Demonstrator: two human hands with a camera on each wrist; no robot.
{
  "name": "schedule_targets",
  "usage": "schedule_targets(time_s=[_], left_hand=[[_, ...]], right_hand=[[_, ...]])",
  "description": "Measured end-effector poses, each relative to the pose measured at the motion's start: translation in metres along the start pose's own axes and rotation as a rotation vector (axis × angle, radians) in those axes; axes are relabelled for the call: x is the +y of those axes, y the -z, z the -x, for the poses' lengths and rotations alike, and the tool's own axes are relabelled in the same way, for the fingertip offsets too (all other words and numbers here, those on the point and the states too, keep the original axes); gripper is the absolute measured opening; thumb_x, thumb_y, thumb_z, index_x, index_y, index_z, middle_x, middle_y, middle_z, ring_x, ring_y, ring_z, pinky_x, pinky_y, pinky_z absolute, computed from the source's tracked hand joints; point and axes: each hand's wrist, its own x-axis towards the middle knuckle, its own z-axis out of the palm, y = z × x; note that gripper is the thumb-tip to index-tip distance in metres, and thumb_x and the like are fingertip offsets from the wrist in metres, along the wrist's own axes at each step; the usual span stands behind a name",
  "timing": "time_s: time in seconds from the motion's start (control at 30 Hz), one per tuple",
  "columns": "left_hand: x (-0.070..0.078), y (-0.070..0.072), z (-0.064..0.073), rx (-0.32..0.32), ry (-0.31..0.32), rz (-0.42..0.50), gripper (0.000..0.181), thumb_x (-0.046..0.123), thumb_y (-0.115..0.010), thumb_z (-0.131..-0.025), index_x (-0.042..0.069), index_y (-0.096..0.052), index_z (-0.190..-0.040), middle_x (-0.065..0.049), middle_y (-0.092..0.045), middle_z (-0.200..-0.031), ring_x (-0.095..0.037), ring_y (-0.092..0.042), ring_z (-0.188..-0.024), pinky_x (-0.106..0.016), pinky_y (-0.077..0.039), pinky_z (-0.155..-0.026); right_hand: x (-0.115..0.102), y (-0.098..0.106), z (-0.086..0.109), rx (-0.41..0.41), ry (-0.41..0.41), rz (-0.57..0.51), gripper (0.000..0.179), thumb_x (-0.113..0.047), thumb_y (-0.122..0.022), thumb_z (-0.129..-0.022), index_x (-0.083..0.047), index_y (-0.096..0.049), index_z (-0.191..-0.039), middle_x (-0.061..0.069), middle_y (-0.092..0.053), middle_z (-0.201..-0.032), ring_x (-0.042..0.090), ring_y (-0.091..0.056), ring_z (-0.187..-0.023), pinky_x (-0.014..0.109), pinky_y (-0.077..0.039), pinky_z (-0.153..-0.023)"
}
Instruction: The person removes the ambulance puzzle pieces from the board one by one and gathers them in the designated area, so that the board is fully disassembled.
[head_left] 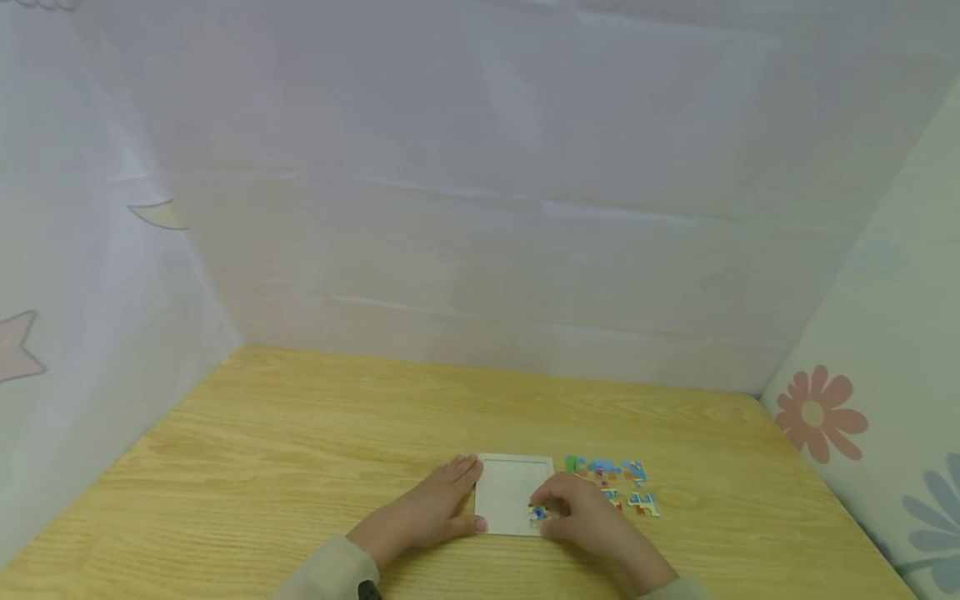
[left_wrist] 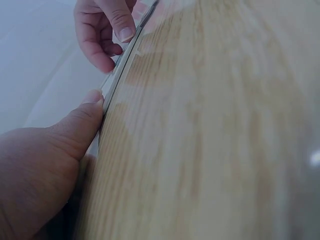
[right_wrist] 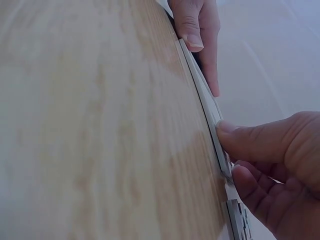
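A square white puzzle tray (head_left: 506,497) with a raised rim lies on the table. My left hand (head_left: 442,504) rests at its left side, fingers extended, with the thumb on the near left corner. In the tray's near right corner is a small puzzle piece (head_left: 537,514) with blue, yellow and red on it. Thumb and curled index finger of my right hand (head_left: 588,512) pinch this piece, partly covering it. In the right wrist view the right thumb (right_wrist: 250,142) lies at the tray's edge. Both wrist views show the tray nearly edge-on, so the piece is hidden there.
Several colourful puzzle pieces (head_left: 611,468) lie right of the tray, some partly behind the right hand. One loose piece (head_left: 643,503) sits nearer the right. The wooden table (head_left: 337,425) is enclosed by pale cloth walls (head_left: 487,208) at the back and sides.
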Motion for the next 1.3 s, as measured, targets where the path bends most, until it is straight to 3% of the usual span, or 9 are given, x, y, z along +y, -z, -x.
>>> schedule_targets(time_s=[0.23,0.6,1.13,1.3], left_hand=[[-0.001,-0.001,0.0,0.014,-0.01,-0.002,0.084,0.054,-0.051,-0.088,-0.003,-0.026,-0.144,-0.019,-0.021,-0.151,-0.035,-0.018,-0.14,-0.051,-0.018,-0.113],[-0.003,-0.003,-0.002,0.037,-0.027,-0.004,0.082,0.05,-0.054,-0.088,-0.005,-0.028,-0.142,-0.021,-0.024,-0.15,-0.036,-0.019,-0.139,-0.051,-0.018,-0.113],[-0.005,-0.005,-0.002,0.036,-0.035,0.0,0.084,0.054,-0.051,-0.088,-0.005,-0.028,-0.143,-0.02,-0.023,-0.15,-0.036,-0.019,-0.139,-0.051,-0.018,-0.113],[-0.005,-0.005,-0.002,0.038,-0.035,-0.001,0.084,0.054,-0.051,-0.088,-0.005,-0.028,-0.143,-0.02,-0.023,-0.15,-0.036,-0.019,-0.139,-0.051,-0.018,-0.113]], right_hand=[[-0.004,0.001,-0.005,-0.009,0.001,0.035,0.022,-0.01,-0.076,-0.074,-0.012,-0.068,-0.095,-0.005,-0.058,-0.089,0.009,-0.048,-0.078,0.02,-0.042,-0.067],[-0.014,0.006,-0.016,-0.089,-0.11,0.035,0.029,-0.003,-0.079,-0.065,-0.014,-0.065,-0.087,-0.002,-0.053,-0.083,0.015,-0.044,-0.073,0.026,-0.04,-0.061],[-0.013,0.006,-0.016,-0.108,-0.055,-0.014,0.03,0.004,-0.076,-0.068,-0.009,-0.06,-0.09,0.001,-0.051,-0.089,0.017,-0.043,-0.077,0.023,-0.04,-0.063],[-0.015,0.006,-0.014,-0.105,-0.046,-0.003,0.029,0.003,-0.076,-0.069,-0.009,-0.061,-0.091,0.0,-0.052,-0.093,0.016,-0.047,-0.084,0.025,-0.045,-0.072]])
